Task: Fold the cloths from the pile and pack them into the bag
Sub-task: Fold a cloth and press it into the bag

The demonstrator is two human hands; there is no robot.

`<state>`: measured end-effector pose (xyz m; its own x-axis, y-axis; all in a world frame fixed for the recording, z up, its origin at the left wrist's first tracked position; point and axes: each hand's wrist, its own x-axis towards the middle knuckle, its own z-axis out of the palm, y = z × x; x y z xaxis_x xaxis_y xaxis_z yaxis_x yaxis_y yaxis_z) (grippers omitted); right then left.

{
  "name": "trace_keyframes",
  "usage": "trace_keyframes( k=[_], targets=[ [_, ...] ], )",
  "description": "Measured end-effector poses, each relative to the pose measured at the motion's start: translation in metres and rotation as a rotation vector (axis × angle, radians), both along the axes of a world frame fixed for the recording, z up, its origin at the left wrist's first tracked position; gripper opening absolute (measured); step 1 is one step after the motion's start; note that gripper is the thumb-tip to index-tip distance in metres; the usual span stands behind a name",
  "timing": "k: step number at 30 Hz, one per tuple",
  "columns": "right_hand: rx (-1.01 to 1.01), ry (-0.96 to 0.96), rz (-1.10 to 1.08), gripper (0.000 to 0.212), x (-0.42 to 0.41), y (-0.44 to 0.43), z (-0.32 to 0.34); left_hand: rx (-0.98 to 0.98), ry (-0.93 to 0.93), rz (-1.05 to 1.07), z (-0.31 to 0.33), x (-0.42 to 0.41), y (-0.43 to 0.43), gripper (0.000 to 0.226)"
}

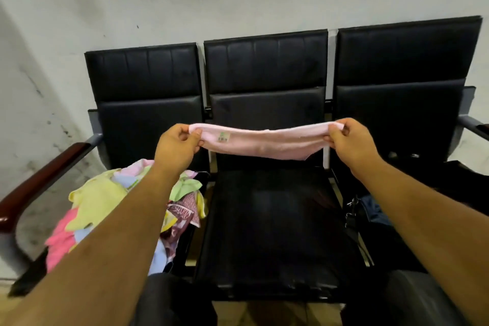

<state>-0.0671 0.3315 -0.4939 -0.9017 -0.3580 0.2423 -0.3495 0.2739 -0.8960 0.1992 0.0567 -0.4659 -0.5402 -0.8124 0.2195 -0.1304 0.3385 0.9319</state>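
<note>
A pale pink cloth (267, 141) with a small label is stretched in the air above the middle seat. My left hand (177, 146) pinches its left end and my right hand (352, 141) pinches its right end. The cloth sags a little between them and looks doubled over. The pile of cloths (98, 204), yellow, pink, green, blue and patterned, lies on the left seat under my left forearm. A dark bag (370, 216) with a strap and clip sits on the right seat, partly hidden by my right forearm.
A row of three black padded seats (267, 233) stands against a stained white wall. A brown wooden armrest (45, 180) juts out at the left end, another at the far right. My dark-trousered knees show at the bottom.
</note>
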Motion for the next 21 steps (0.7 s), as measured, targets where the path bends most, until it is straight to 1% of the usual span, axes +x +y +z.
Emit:
trace_keyframes(
  k=[3,4,6,7,8,10,14,17,19,21],
  targets=[
    [0.23,-0.067,-0.018,0.022,0.032,0.024,-0.059,0.058,-0.165,-0.02,-0.068,0.027,0.013,0.032],
    [0.289,-0.114,-0.015,0.025,0.038,0.032,-0.083,0.097,-0.238,-0.04,-0.091,0.036,0.019,0.035],
    [0.399,-0.236,0.02,0.029,0.048,0.046,-0.13,0.189,-0.388,-0.066,-0.133,0.052,0.029,0.03],
    [0.46,-0.299,0.033,0.024,0.052,0.053,-0.151,0.211,-0.466,-0.073,-0.153,0.056,0.033,0.027],
    [0.504,-0.331,0.037,0.018,0.057,0.057,-0.165,0.213,-0.548,-0.084,-0.169,0.059,0.037,0.026],
    [0.594,-0.327,0.034,0.014,0.065,0.061,-0.184,0.161,-0.675,-0.13,-0.191,0.06,0.038,0.023],
    [0.692,-0.274,0.034,0.012,0.053,0.052,-0.203,0.087,-0.758,-0.183,-0.209,0.039,0.023,0.022],
    [0.685,-0.239,0.021,0.01,0.039,0.042,-0.206,0.056,-0.744,-0.146,-0.217,0.019,0.008,0.026],
    [0.678,-0.201,0.022,0.008,0.028,0.034,-0.209,0.018,-0.751,-0.129,-0.225,0.007,0.002,0.024],
    [0.697,-0.172,0.033,0.011,0.017,0.025,-0.214,-0.001,-0.75,-0.118,-0.235,-0.006,-0.005,0.023]
  ],
)
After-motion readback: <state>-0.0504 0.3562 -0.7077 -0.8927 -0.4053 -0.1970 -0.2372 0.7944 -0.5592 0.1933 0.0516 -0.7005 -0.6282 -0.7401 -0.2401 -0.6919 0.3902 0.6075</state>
